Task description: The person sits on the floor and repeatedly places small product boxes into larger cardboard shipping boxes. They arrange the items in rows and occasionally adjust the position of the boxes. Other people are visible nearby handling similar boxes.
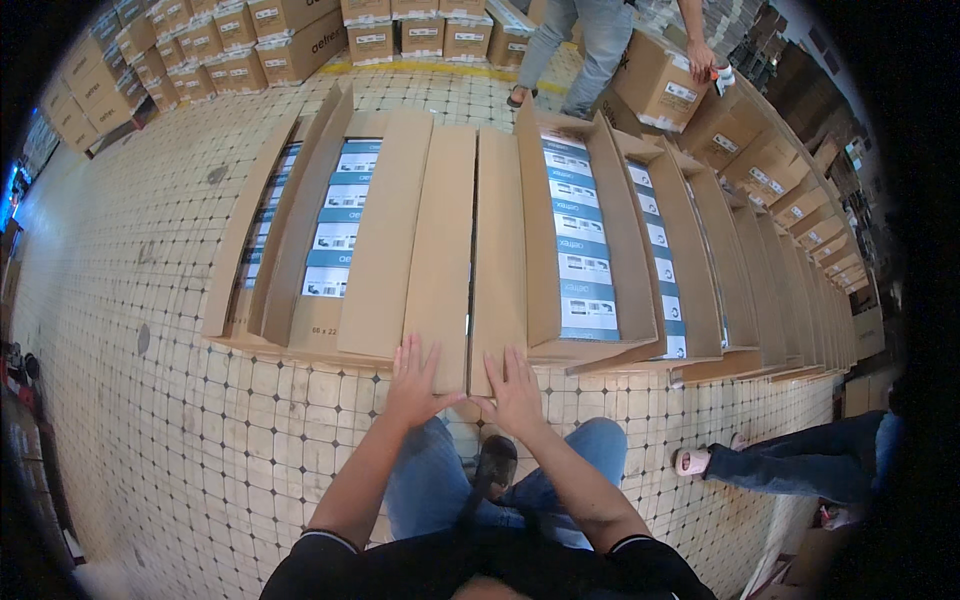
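Both my hands lie on the near end of a long brown cardboard box (440,230), whose two top flaps are folded down and almost meet along a narrow dark gap. My left hand (415,382) rests on the left flap, fingers spread and pointing away from me. On the right flap (499,240), my right hand (512,390) lies with its fingers apart. The two thumbs come close together at the box's near edge. To the left stands an open carton with blue and white shoe boxes (335,230) in a row. Another open carton on the right holds similar shoe boxes (580,235).
More open cartons (690,260) line up to the right. Stacked closed cartons (290,45) stand at the back. At the far right, a person's hand (700,60) holds a tape dispenser (722,78) at a carton. Another person's leg (790,465) reaches in from the right over the tiled floor (150,400).
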The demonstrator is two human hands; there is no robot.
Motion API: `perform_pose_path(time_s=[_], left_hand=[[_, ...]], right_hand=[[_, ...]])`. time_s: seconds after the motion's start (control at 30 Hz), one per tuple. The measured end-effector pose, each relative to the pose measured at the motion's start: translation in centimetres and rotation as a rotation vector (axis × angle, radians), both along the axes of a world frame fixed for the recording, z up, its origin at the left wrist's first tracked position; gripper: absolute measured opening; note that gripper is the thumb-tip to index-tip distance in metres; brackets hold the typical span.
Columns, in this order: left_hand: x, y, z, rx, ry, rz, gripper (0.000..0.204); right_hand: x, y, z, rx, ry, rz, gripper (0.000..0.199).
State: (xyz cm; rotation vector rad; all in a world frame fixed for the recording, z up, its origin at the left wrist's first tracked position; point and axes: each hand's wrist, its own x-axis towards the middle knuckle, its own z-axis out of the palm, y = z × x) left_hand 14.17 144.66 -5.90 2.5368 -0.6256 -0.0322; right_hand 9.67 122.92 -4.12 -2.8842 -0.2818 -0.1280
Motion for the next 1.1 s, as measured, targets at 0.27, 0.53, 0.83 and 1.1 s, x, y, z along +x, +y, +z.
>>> perform_pose_path(time_s=[0.27, 0.53, 0.83, 1.1], left_hand=[[-2.5, 1.4, -2.5, -0.206, -0.038, 0.204, 0.058], [-2.5, 1.3, 2.7, -0.315, 0.122, 0.512, 0.026], [14.0, -1.2, 19.3, -0.082, -0.313, 0.469, 0.041], [26.2, -2.4, 26.3, 0.066, -0.256, 0.473, 0.041]], right_hand=[[-2.1, -4.6, 3.6, 0.028, 0.148, -0.165, 0.044], [-1.0, -5.6, 5.1, 0.17, 0.047, -0.099, 0.033], [14.4, -7.8, 18.6, 0.294, -0.403, -0.289, 0.045], [25.3, -9.2, 25.3, 0.179, -0.364, -0.369, 0.05]])
